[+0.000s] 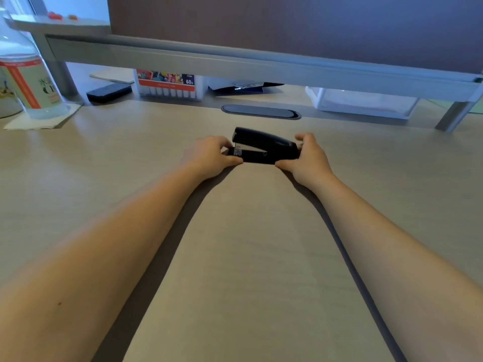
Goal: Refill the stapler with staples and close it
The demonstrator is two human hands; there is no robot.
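Hands (209,155) (307,159) grip stapler (264,147); bottle (28,82) far left.

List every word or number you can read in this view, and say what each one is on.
"60": on the marker box under the shelf; its other print is too blurred.
Bottle label: large dark letters and red print, too blurred to read.
Stapler: no readable text.

A pale wood-grain desk (243,257) fills the view under soft light. Beyond the hands a grey shelf (235,66) on metal legs crosses it, with a marker box (167,84) and a white tray (363,101) beneath. A bottle (24,82), possibly plastic, stands far left of the hands on a napkin (41,121).
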